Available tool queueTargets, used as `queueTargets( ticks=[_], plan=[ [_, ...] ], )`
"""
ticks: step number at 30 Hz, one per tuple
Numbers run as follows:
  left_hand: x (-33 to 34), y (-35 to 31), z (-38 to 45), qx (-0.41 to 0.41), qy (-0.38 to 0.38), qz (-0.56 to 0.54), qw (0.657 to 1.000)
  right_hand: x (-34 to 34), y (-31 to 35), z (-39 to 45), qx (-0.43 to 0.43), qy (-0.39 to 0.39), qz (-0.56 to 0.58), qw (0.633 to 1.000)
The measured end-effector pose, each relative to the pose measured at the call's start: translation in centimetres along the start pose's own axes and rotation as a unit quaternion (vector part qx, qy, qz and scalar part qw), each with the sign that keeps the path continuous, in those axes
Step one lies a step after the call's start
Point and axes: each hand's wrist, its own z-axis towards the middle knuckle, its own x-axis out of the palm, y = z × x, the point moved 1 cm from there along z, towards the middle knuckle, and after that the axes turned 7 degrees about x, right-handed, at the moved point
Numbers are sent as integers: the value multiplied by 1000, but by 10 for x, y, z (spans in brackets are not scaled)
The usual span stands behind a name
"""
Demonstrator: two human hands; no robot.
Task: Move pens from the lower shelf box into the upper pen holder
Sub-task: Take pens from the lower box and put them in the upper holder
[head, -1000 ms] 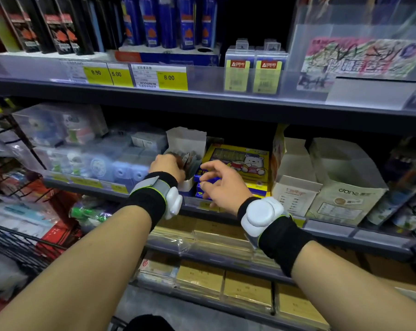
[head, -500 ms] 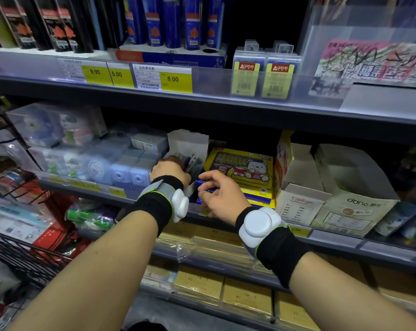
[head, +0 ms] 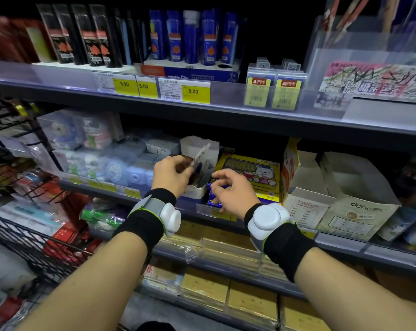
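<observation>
The left hand [head: 172, 174] grips pens [head: 200, 155] above the box [head: 197, 187]. The right hand [head: 233, 187] hangs loose, empty. Next, lift them toward the holder [head: 369, 44] at 2 o'clock

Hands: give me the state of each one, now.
Left hand: grips a pen lifted out of the white box.
Right hand: fingers loosely curled, holding nothing.

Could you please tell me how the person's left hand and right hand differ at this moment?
The left hand grips a packaged pen at the open white box, while the right hand holds nothing. The left hand is at the box's mouth; the right hand hovers beside it, in front of the yellow bear pack. The left fingers curl round the pen; the right fingers hang loosely bent. Both wear a black wristband with a white device.
</observation>
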Motion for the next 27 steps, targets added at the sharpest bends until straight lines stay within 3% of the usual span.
queueTargets(
  ticks=[6,12,19,24,27],
  plan=[
    [-26,18,-19,-128,47,-244,960,6,13,18,42,-47,-16,998],
    [-41,33,-29,-185,97,-283,936,20,31,47,9,-42,-186,982],
    [-47,44,-26,-197,96,-297,929,59,29,100,-17,2,-448,894],
    [-44,53,-26,-199,99,-303,927,76,8,136,-7,15,-548,836],
    [-40,56,-27,-206,98,-318,920,77,11,135,0,23,-570,821]
  ],
)
